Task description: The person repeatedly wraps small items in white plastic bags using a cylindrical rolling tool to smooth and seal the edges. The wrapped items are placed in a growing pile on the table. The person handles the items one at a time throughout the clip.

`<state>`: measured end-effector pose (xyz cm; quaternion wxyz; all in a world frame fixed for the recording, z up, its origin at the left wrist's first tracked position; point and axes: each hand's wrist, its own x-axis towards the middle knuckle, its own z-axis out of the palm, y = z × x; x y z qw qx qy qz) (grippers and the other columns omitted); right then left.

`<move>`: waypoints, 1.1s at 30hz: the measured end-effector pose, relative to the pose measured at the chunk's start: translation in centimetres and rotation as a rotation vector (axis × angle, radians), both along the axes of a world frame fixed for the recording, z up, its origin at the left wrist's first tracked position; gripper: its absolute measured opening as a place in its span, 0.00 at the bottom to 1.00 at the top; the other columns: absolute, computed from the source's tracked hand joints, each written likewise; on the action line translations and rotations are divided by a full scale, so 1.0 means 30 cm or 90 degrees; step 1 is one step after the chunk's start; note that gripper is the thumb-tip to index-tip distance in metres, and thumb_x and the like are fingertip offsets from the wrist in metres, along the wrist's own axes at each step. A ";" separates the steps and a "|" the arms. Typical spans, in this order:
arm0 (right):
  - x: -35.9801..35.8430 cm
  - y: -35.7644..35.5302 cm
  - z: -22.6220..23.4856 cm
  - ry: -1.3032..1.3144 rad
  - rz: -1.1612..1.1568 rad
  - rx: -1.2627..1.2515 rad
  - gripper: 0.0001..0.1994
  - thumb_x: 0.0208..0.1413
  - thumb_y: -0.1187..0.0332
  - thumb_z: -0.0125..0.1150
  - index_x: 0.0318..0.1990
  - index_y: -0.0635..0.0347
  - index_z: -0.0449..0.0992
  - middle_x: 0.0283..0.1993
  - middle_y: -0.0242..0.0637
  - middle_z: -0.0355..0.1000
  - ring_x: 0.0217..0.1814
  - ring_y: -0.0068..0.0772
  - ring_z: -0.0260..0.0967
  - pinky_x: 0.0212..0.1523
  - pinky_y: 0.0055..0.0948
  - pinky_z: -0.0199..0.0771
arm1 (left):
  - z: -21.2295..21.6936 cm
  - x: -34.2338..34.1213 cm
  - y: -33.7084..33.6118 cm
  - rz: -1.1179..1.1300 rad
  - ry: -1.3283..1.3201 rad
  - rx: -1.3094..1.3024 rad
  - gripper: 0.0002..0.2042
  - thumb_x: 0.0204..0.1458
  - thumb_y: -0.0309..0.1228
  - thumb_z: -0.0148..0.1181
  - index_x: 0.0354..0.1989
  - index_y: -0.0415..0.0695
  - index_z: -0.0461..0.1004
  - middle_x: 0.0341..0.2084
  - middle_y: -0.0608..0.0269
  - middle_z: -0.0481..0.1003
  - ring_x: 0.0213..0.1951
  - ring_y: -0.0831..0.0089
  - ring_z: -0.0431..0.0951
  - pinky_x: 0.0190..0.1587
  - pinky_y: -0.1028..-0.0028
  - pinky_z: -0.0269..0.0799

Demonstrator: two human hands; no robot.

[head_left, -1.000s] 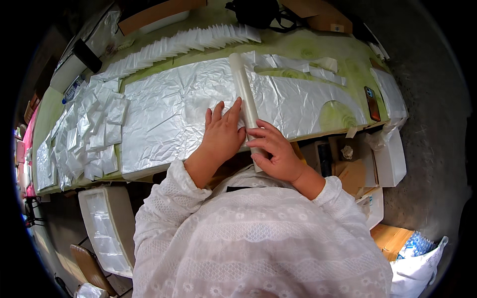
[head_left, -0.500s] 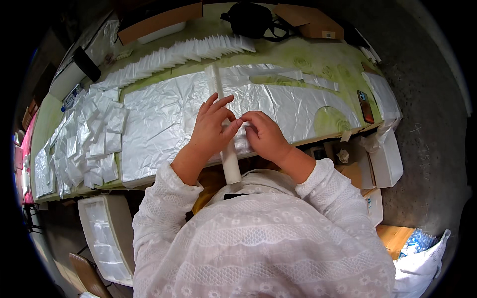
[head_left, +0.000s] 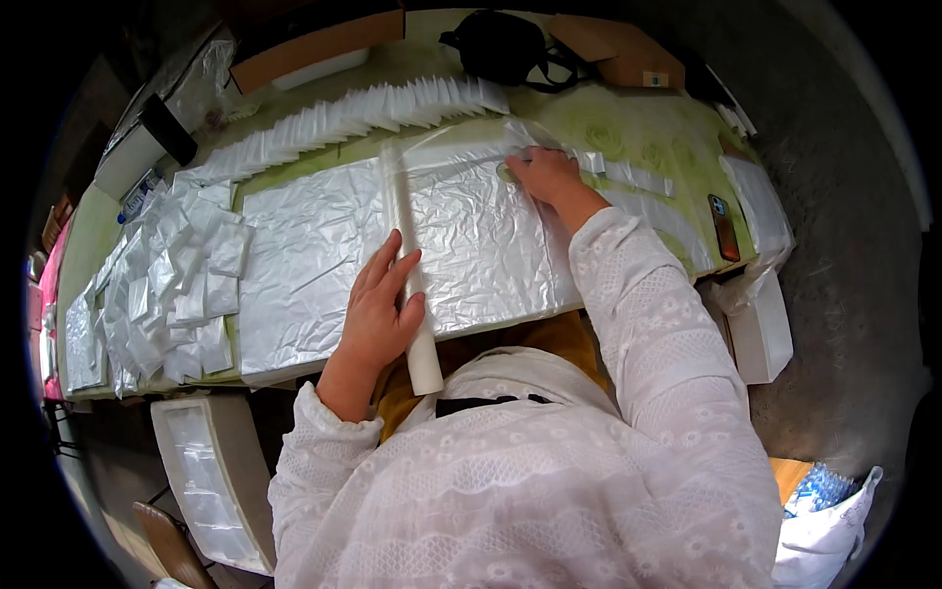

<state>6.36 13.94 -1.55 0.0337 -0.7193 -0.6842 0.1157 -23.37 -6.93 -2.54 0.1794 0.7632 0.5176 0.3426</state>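
Observation:
A white tube-like roll [head_left: 420, 344] lies front to back across the table, its near end sticking out over the edge toward my lap. My left hand [head_left: 378, 299] rests against the roll's left side, fingers stretched out flat and thumb near the tube. To its right, a thin crinkled silvery-white plastic sheet [head_left: 481, 250] is spread out. My right hand [head_left: 554, 179] reaches to the sheet's far right part, fingertips closed on the film, which looks blurred and lifted there. More of the same crinkled film [head_left: 304, 265] lies flat left of the roll.
Folded white packets [head_left: 182, 285] are heaped at the left; a long row of similar packets [head_left: 343, 116] stands behind. A phone [head_left: 723, 228] lies at the right. Farther back are a black bag [head_left: 500, 49] and cardboard [head_left: 618, 54]. A drawer unit [head_left: 211, 481] stands below left.
My hands, close together over the roll before, are now apart. The right has moved far right onto the film, the left down beside the roll. The roll has shifted left and the film spread right.

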 end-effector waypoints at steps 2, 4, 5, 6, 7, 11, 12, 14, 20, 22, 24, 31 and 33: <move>0.335 0.088 -0.020 0.115 -0.168 -0.022 0.39 0.61 0.39 0.53 0.69 0.63 0.68 0.71 0.51 0.66 0.72 0.55 0.64 0.71 0.47 0.62 | 0.000 0.017 0.004 -0.008 0.001 0.008 0.27 0.52 0.27 0.58 0.64 0.44 0.73 0.72 0.47 0.61 0.71 0.49 0.62 0.70 0.58 0.61; 0.543 0.056 -0.004 0.156 -0.283 0.168 0.38 0.60 0.46 0.60 0.70 0.66 0.64 0.70 0.60 0.64 0.69 0.58 0.66 0.67 0.42 0.67 | -0.005 0.017 0.000 0.004 0.014 0.011 0.26 0.51 0.27 0.58 0.63 0.44 0.73 0.72 0.48 0.61 0.71 0.48 0.62 0.71 0.57 0.59; 0.639 0.054 -0.005 0.098 -0.331 0.198 0.38 0.59 0.47 0.61 0.70 0.64 0.65 0.69 0.60 0.66 0.68 0.58 0.67 0.67 0.42 0.68 | -0.003 0.021 0.000 -0.001 0.007 0.011 0.26 0.51 0.27 0.58 0.63 0.44 0.74 0.72 0.49 0.61 0.70 0.48 0.62 0.71 0.57 0.58; 0.632 0.034 0.012 0.061 -0.333 0.224 0.36 0.59 0.49 0.62 0.70 0.62 0.65 0.69 0.59 0.65 0.70 0.58 0.65 0.68 0.44 0.67 | -0.006 0.018 -0.003 0.003 0.004 0.009 0.26 0.51 0.27 0.58 0.63 0.44 0.74 0.72 0.49 0.61 0.70 0.48 0.61 0.72 0.57 0.57; 0.613 -0.015 0.054 0.026 -0.333 0.250 0.34 0.59 0.50 0.62 0.69 0.59 0.66 0.70 0.58 0.64 0.71 0.58 0.63 0.69 0.45 0.65 | -0.006 0.012 -0.007 0.009 0.003 0.008 0.26 0.51 0.28 0.58 0.63 0.44 0.74 0.72 0.49 0.62 0.70 0.47 0.61 0.72 0.56 0.57; 0.411 -0.168 -0.023 0.025 -0.010 0.377 0.31 0.57 0.51 0.65 0.67 0.47 0.71 0.75 0.55 0.55 0.78 0.61 0.49 0.74 0.53 0.53 | -0.004 0.010 -0.011 0.017 -0.002 0.006 0.26 0.51 0.30 0.59 0.62 0.44 0.75 0.72 0.49 0.62 0.69 0.45 0.62 0.71 0.55 0.60; 0.292 -0.228 -0.033 0.053 0.096 0.369 0.30 0.56 0.50 0.66 0.67 0.44 0.71 0.77 0.56 0.52 0.79 0.61 0.46 0.76 0.56 0.49 | -0.008 0.008 -0.008 0.013 -0.006 0.007 0.26 0.51 0.30 0.59 0.62 0.44 0.75 0.71 0.49 0.62 0.69 0.45 0.62 0.71 0.55 0.60; 0.083 -0.338 -0.017 0.015 0.213 0.253 0.31 0.56 0.47 0.66 0.67 0.39 0.71 0.79 0.54 0.47 0.81 0.62 0.40 0.76 0.64 0.41 | -0.008 0.005 -0.004 0.008 -0.010 0.010 0.26 0.51 0.30 0.59 0.62 0.44 0.74 0.71 0.49 0.63 0.68 0.45 0.63 0.70 0.55 0.60; -0.052 -0.234 -0.044 0.041 0.023 0.052 0.39 0.57 0.45 0.63 0.73 0.51 0.63 0.80 0.40 0.49 0.83 0.52 0.38 0.76 0.67 0.41 | -0.008 0.015 0.003 0.000 -0.023 0.000 0.27 0.51 0.28 0.58 0.63 0.44 0.74 0.71 0.48 0.62 0.68 0.46 0.64 0.70 0.56 0.60; -0.099 -0.268 -0.015 0.116 0.147 0.113 0.40 0.56 0.50 0.64 0.73 0.58 0.61 0.79 0.37 0.52 0.82 0.50 0.42 0.76 0.66 0.41 | -0.008 0.006 0.000 0.008 -0.027 -0.019 0.27 0.51 0.25 0.57 0.64 0.43 0.73 0.72 0.49 0.62 0.68 0.50 0.64 0.69 0.60 0.60; -0.168 -0.369 -0.025 0.172 0.332 0.251 0.39 0.55 0.54 0.66 0.72 0.58 0.62 0.77 0.38 0.55 0.82 0.51 0.44 0.77 0.65 0.41 | -0.011 0.008 0.008 0.016 -0.073 0.013 0.25 0.50 0.25 0.57 0.60 0.43 0.73 0.69 0.48 0.65 0.67 0.48 0.65 0.70 0.57 0.60; -0.468 -0.611 -0.050 0.408 0.598 0.211 0.24 0.52 0.67 0.67 0.57 0.61 0.76 0.64 0.43 0.70 0.72 0.52 0.61 0.70 0.50 0.63 | 0.051 -0.059 0.047 -0.069 -0.211 0.132 0.15 0.58 0.30 0.54 0.52 0.45 0.78 0.62 0.53 0.74 0.68 0.50 0.64 0.71 0.55 0.56; -0.507 -0.631 -0.030 0.447 0.605 0.137 0.21 0.51 0.70 0.67 0.55 0.61 0.76 0.59 0.45 0.73 0.65 0.52 0.68 0.67 0.47 0.67 | 0.090 -0.056 0.055 -0.147 -0.100 0.023 0.18 0.63 0.41 0.53 0.55 0.49 0.79 0.62 0.59 0.74 0.70 0.50 0.62 0.71 0.53 0.54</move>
